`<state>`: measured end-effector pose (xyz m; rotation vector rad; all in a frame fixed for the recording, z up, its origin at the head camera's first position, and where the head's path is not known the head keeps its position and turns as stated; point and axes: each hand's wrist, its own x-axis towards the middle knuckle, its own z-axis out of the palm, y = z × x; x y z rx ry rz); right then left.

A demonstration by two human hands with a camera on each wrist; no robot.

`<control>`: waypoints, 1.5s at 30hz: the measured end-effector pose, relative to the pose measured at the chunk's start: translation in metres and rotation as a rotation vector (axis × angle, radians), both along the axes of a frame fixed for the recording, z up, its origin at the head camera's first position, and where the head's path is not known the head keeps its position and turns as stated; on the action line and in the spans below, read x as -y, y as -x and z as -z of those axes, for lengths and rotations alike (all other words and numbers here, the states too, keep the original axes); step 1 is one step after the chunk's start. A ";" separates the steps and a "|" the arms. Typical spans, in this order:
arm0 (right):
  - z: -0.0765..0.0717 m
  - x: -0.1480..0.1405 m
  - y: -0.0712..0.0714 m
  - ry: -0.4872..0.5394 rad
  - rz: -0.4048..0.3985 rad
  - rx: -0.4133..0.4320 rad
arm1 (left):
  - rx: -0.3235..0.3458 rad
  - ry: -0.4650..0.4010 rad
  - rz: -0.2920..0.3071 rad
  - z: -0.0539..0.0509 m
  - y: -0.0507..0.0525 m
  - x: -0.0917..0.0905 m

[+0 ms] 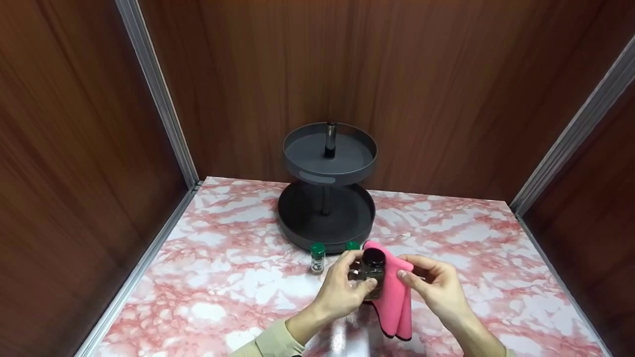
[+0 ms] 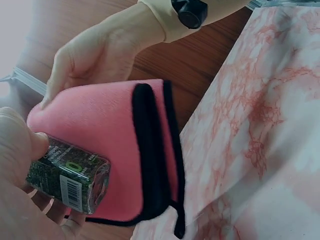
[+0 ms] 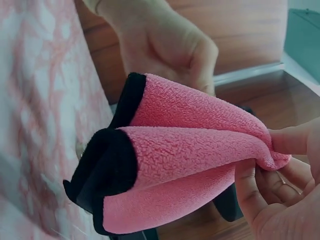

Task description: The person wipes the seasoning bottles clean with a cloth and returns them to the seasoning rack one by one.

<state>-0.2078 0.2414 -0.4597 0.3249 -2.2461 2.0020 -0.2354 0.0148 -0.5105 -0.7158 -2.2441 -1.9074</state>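
My left hand [image 1: 341, 290] grips a dark-capped glass spice jar [image 1: 373, 277], its thumb across the front. Dark green flakes fill the jar [image 2: 70, 175], and a barcode label shows in the left wrist view. With thumb and fingers, my right hand [image 1: 439, 287] pinches a pink cloth [image 1: 394, 297] by its upper edge. The folded cloth [image 3: 195, 135] has black trim and hangs down beside the jar, close against it. In the right wrist view the cloth hides the jar and part of my left hand.
Behind the hands stands a two-tier dark grey round tray [image 1: 292, 223] with a central post. A green-capped small jar [image 1: 317, 259] is in front of it; another green cap [image 1: 352, 245] shows beside my left hand. Wooden panels [image 1: 238, 89] enclose the marbled table [image 1: 223, 277].
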 end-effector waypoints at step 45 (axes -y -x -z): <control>0.026 -0.009 -0.001 -0.174 -0.054 0.042 | -0.044 -0.066 0.021 -0.004 0.001 0.011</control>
